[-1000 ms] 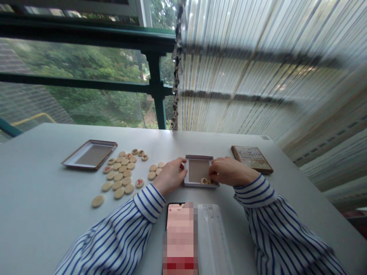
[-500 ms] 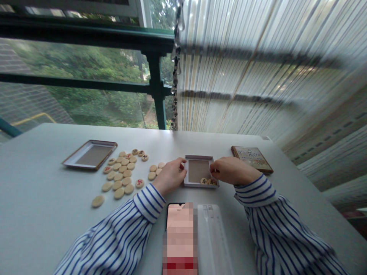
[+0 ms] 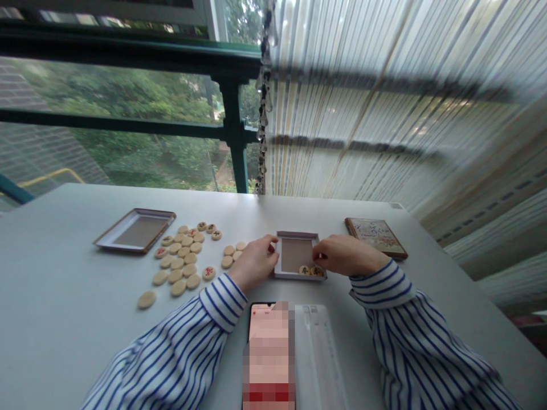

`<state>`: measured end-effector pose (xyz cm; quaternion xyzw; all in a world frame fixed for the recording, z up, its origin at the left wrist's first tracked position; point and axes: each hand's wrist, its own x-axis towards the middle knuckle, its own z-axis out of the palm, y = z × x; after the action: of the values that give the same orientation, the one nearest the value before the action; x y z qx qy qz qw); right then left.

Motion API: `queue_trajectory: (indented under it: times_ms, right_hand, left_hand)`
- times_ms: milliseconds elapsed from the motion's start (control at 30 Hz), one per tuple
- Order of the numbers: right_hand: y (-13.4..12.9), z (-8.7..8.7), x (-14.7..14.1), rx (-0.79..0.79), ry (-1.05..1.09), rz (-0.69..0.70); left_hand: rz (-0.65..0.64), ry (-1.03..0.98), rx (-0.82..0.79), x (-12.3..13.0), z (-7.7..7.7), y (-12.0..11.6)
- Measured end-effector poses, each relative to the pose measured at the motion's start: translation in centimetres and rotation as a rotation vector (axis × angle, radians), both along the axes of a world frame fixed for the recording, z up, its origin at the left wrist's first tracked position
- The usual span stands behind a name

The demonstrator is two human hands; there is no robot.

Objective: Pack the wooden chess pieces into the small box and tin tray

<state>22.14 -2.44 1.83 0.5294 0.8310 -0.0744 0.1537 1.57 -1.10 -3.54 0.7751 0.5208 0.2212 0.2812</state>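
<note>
A shallow box tray (image 3: 297,250) with white walls and a grey-brown floor lies on the white table. Two round wooden Chinese chess pieces (image 3: 304,270) with dark characters lie along its near wall. My left hand (image 3: 255,261) has its curled fingers against the box's left wall, gripping that side. Over the right wall, my right hand (image 3: 337,253) is closed with fingertips pinched down inside the box; whatever they hold is hidden. Many loose chess pieces (image 3: 184,251) lie spread to the left, mostly blank side up. A smaller group (image 3: 229,250) is partly covered by my left hand.
A second shallow tray (image 3: 139,230) lies at the back left. At the right is a flat decorated box (image 3: 376,238). Near me are a phone (image 3: 269,353) and a whitish translucent case (image 3: 318,353). A strand curtain (image 3: 342,114) and a green railing (image 3: 233,125) stand beyond the table.
Almost nothing differs. The view has shifted very slightly, and both hands stay at the box with the pieces in the same places.
</note>
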Motion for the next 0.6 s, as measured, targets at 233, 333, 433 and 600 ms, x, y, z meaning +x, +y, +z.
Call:
queue_trajectory:
  times_ms: [233,333,433,600]
  right_hand:
    - [0.06,-0.47,-0.2,-0.042,0.033,0.012]
    - [0.12,-0.67,-0.12,-0.05,0.039,0.023]
    - [0.18,-0.81,-0.04,-0.051,0.034,0.03]
    - [0.22,-0.93,0.02,-0.067,0.032,0.031]
  left_hand:
    - [0.0,0.008,0.007,-0.02,0.01,0.02]
    - [-0.003,0.007,0.01,-0.03,-0.02,0.03]
    - [-0.008,0.003,0.01,-0.04,-0.14,0.06]
    - [-0.004,-0.002,0.012,-0.05,-0.36,0.12]
